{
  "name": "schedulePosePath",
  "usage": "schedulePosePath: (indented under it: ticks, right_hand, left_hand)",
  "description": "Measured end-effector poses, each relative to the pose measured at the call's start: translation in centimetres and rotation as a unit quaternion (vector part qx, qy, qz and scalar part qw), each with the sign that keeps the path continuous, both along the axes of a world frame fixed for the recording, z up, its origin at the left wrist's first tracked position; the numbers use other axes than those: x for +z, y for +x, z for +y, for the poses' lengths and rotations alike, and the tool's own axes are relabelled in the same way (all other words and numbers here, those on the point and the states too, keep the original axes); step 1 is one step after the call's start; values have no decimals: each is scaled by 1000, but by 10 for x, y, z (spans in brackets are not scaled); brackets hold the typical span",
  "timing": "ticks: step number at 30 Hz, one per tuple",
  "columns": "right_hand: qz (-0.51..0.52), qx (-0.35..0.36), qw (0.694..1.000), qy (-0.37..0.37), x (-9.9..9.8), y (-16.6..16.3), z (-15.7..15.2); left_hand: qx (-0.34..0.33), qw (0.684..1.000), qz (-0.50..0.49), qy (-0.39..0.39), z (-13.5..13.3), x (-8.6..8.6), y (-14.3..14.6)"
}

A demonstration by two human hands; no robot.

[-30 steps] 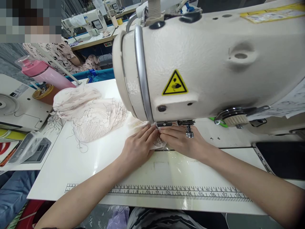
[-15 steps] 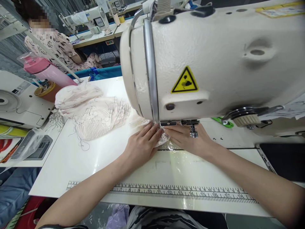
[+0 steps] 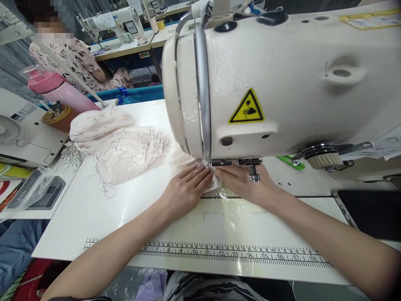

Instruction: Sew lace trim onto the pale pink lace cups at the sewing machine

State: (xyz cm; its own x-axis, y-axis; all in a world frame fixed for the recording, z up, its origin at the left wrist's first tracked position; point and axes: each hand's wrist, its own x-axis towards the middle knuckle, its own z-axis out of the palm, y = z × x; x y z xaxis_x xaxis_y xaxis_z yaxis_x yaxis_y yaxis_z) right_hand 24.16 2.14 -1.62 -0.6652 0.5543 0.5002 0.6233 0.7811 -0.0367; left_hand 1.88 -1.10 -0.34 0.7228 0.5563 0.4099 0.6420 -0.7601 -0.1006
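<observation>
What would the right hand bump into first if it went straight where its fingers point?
Probably the left hand, beside the lace. Metal parts under the sewing machine might come first; depth is hard to tell.

The lace cloth (image 3: pixel 214 184) lies partly hidden beneath the left hand (image 3: pixel 186 190) and the sewing machine (image 3: pixel 288 88), which also masks some right-hand (image 3: pixel 242 179) fingers. The machine and phone (image 3: pixel 372 213) leave frame toward 3 and 4 o'clock; pixelation blurs a co-worker (image 3: pixel 67 56) at 10.
</observation>
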Motion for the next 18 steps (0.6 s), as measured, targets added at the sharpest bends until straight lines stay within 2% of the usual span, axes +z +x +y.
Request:
schedulePosePath:
  ticks: [2, 4, 10, 13, 18]
  right_hand:
    - [-44, -4, 998, 39, 7, -2, -5]
    - [-47, -7, 997, 68, 9, -5, -8]
    - [10, 83, 996, -14, -11, -12, -3]
    - [33, 92, 995, -20, -16, -13, -3]
    - [25, 93, 995, -13, -11, -13, -4]
  left_hand:
    - [-1, 1000, -10, -8, 1, 2, -3]
    - [-5, 1000, -20, -23, 3, 3, -6]
    - [-7, 998, -40, -53, 8, 6, -12]
    - [-1, 998, -38, -58, 9, 5, -13]
    - [6, 999, -29, -44, 8, 4, -11]
